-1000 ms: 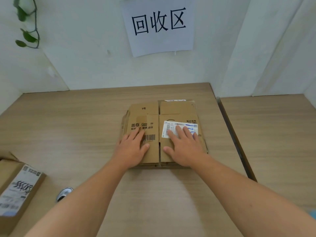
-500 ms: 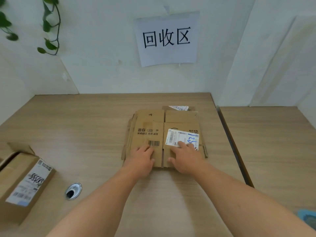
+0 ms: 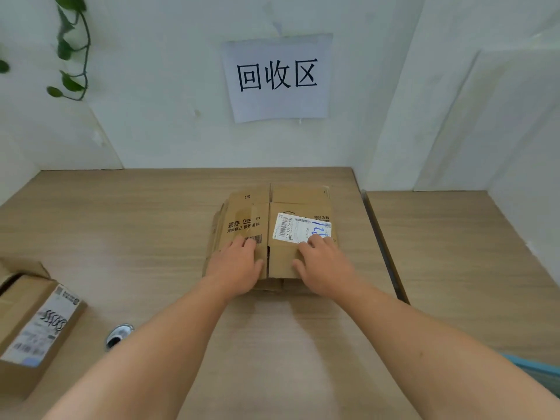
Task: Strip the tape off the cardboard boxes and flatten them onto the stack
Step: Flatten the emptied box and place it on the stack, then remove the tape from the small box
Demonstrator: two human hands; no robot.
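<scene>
A stack of flattened brown cardboard boxes (image 3: 298, 201) lies on the wooden table (image 3: 151, 225), near its back right. The top sheet carries printed text, a barcode and a white shipping label (image 3: 298, 227) with blue handwriting. My left hand (image 3: 235, 266) rests palm down on the near left part of the top sheet. My right hand (image 3: 322, 266) rests palm down on the near right part, its fingertips touching the label's lower edge. An unflattened cardboard box (image 3: 33, 325) with a white label stands at the table's left edge.
A round metal cable hole (image 3: 118, 335) sits in the table near the left box. A second wooden table (image 3: 460, 253) adjoins on the right across a dark gap (image 3: 383, 247). A paper sign (image 3: 277, 77) hangs on the white wall, a green vine (image 3: 71, 50) at upper left.
Both hands have slid toward me over the top sheet, from its middle to its near edge. The camera has tilted up, so the stack and the left box sit lower.
</scene>
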